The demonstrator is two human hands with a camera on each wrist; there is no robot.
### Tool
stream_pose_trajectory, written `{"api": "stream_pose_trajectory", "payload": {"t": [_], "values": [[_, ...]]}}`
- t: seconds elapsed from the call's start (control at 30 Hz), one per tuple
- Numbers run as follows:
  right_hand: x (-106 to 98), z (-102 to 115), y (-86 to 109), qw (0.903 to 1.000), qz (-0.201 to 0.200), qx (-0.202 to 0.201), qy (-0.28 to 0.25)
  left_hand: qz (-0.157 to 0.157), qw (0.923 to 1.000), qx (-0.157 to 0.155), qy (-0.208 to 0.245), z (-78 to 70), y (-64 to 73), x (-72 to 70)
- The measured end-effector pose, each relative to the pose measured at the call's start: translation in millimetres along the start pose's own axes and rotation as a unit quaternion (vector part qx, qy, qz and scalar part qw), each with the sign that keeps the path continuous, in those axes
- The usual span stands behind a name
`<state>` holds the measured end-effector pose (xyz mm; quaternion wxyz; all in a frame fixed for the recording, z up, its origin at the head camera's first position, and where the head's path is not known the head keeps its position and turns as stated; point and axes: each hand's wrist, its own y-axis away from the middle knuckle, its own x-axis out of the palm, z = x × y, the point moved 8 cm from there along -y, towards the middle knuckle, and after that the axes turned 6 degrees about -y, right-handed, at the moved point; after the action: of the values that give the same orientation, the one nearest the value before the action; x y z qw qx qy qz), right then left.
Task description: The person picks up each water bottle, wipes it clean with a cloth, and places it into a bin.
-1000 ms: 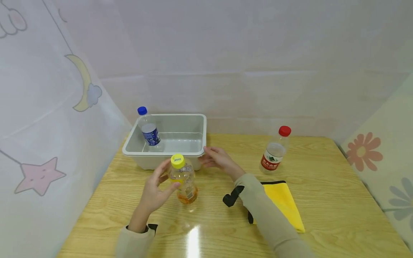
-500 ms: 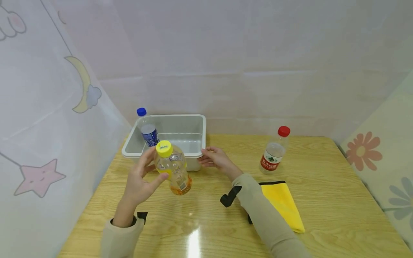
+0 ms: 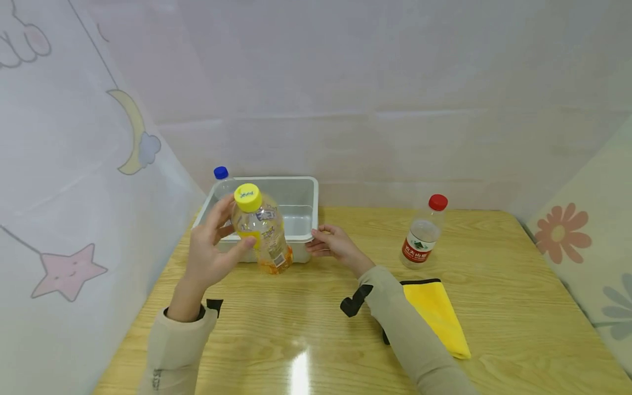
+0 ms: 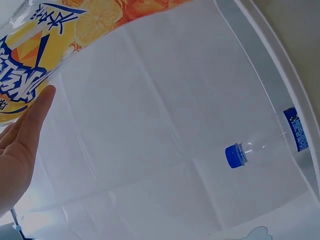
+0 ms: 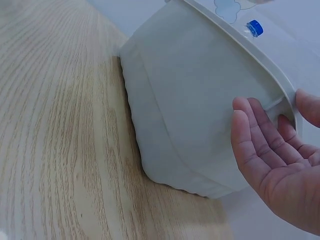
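Presumably steadying it, the right grip [image 3: 340, 247] pinches the tub rim [image 3: 296, 239]; leftward, the left grip [image 3: 209, 249] clasps the yellow-capped bottle [image 3: 268, 233] between thumb and fingers.

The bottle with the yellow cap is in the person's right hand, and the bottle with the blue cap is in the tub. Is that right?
Not quite: the head view shows the left hand holding the bottle with the yellow cap. The bottle with the blue cap is indeed in the tub.
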<state>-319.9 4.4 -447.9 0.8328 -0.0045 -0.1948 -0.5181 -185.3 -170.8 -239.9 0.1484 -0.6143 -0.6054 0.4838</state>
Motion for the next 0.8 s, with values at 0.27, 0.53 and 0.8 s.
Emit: {"api": "stream_pose_trajectory", "payload": {"t": [0.27,0.53,0.8], "values": [[-2,-1,-1.1,1.0000,0.000,0.002,0.007,0.000,0.9993,-0.036,0.005,15.1,-22.8,-5.0],[-1,0,-0.3,1.0000,0.007,0.000,0.005,0.001,0.9956,-0.092,-0.017,29.8,-39.9,-7.8],[0,1,-0.2,1.0000,0.007,-0.003,0.004,0.005,0.9864,-0.160,-0.034,55.6,-60.5,-12.3]]}}
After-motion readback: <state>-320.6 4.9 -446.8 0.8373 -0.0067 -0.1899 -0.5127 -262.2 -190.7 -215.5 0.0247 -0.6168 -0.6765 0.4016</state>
